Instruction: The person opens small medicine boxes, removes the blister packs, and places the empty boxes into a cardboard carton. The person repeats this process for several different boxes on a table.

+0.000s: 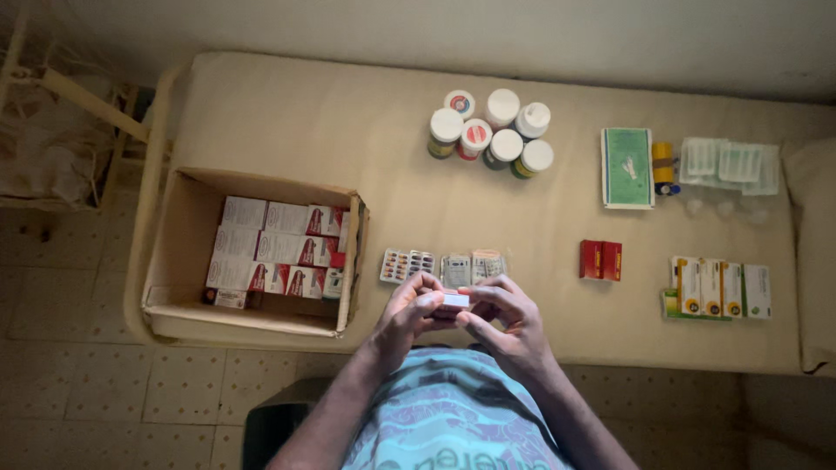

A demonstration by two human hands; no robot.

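Both hands, left hand (pixel 407 309) and right hand (pixel 505 318), pinch a small box (pixel 454 302), seemingly white and red, over the counter (pixel 348 130) edge, between the cardboard carton (pixel 174 261) and blister packs (pixel 441 265).

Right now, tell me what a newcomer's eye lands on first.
Both hands, left hand and right hand, meet at the table's near edge around a small box. To the left, an open cardboard carton holds rows of red-and-white boxes. A cluster of white-capped bottles stands at the far side.
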